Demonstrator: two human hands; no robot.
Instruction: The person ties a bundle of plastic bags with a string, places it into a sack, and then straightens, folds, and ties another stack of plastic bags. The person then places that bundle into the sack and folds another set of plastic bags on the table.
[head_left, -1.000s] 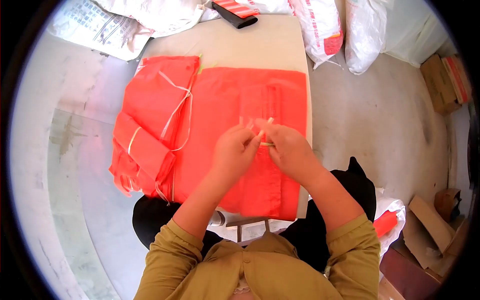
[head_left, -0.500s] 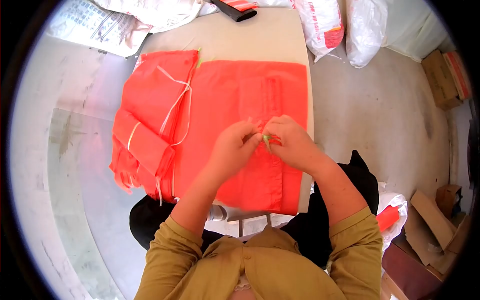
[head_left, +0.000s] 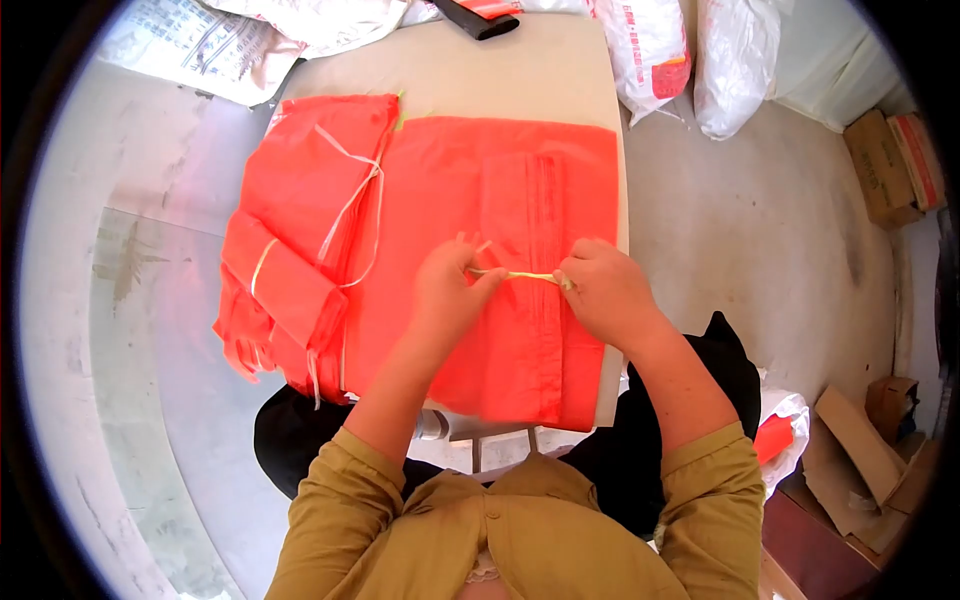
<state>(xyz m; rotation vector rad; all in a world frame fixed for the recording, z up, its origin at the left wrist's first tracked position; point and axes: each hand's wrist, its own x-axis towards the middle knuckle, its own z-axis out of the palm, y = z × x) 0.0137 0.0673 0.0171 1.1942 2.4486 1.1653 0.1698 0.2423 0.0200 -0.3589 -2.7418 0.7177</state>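
Observation:
A thin yellowish strip (head_left: 528,275) is stretched between my two hands, over a narrow folded red bundle (head_left: 525,350). One end is pinched in my left hand (head_left: 450,290), the other in the closed fingers of my right hand (head_left: 608,290). Beneath lies a wide flat red fabric stack (head_left: 430,180). To the left, another red stack (head_left: 310,170) has a loose pale string (head_left: 350,225) on it, and a rolled red bundle (head_left: 285,283) is tied with a pale band.
The beige tabletop (head_left: 540,65) shows beyond the fabric. A black and red roll (head_left: 480,20) lies at its far edge. White sacks (head_left: 640,60) stand behind and to the right. Cardboard boxes (head_left: 880,170) are at the far right, with opened cardboard (head_left: 860,450) lower down.
My hands have moved apart, the left one leftward and the right one rightward. The strip, bunched between my fingers before, is now pulled out straight.

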